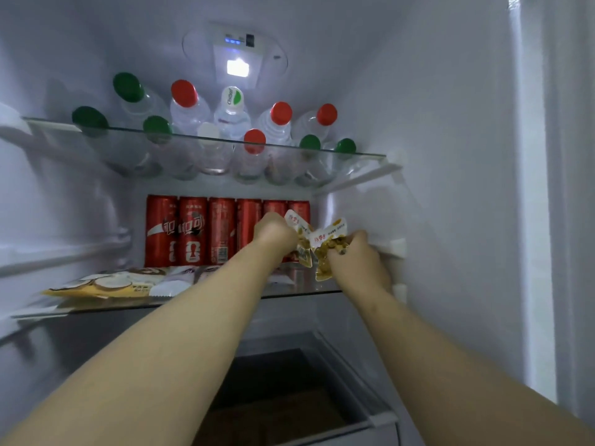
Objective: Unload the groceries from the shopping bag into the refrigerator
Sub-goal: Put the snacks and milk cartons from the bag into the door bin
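Now both hands are inside the refrigerator [450, 156], close together at the right side, above the middle glass shelf [299, 289]. The left hand [275, 233] has its fingers curled into a fist around one snack packet [294, 220]; the packet's white top sticks up beside the knuckles and its yellow end hangs below. The right hand [357, 255] grips a second snack packet [328, 241] in the same way, fingers closed on its lower part. The two packets touch each other between the hands, and neither lies on the shelf.

Behind the hands stands a row of red cans [193, 231]; six can be counted, the right ones partly hidden by the left hand. On the upper glass shelf [209, 139] stand eleven water bottles [188, 111]: five with green caps, four with red, one with a white cap and one with a white-and-green cap. At the left of the middle shelf lie some flat packets [106, 284], overlapping, so their number cannot be told. Below is one drawer [370, 416].
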`<state>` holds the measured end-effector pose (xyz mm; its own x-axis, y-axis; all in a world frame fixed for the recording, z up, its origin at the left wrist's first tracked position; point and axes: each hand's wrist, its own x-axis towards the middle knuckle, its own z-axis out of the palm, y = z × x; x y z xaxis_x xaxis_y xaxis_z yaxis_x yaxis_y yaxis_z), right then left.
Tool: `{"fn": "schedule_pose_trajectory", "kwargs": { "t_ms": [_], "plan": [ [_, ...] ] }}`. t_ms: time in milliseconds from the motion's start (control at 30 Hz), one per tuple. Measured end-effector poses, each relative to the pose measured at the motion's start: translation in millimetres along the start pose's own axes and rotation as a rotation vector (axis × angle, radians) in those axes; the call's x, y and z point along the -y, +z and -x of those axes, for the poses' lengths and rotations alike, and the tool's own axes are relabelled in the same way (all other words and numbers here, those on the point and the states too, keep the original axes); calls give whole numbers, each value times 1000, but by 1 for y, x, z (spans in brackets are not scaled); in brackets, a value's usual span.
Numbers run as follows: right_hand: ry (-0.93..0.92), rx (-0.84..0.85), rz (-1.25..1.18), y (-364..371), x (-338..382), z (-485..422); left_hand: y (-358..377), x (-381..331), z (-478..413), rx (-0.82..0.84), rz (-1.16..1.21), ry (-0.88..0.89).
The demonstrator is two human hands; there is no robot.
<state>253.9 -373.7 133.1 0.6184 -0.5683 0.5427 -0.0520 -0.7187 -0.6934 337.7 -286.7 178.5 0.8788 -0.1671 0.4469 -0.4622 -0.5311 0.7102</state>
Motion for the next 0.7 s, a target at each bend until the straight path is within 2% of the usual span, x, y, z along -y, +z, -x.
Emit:
{"fn": "schedule_pose_trajectory", "kwargs": {
  "t_ms": [100, 233, 533, 700],
  "plan": [
    [-19, -23, 161, 6, -2, 2, 8, 8, -7, 23, -34, -14],
    [-21, -58, 226, 10, -2, 1, 17, 14, -15, 15, -143, 15],
    [-21, -20, 313, 9, -2, -3, 18, 19, -9, -25, -609, 141],
    [-34, -64, 290, 12, -5, -5, 12, 19, -4, 9, -622, 218]
  ]
}}
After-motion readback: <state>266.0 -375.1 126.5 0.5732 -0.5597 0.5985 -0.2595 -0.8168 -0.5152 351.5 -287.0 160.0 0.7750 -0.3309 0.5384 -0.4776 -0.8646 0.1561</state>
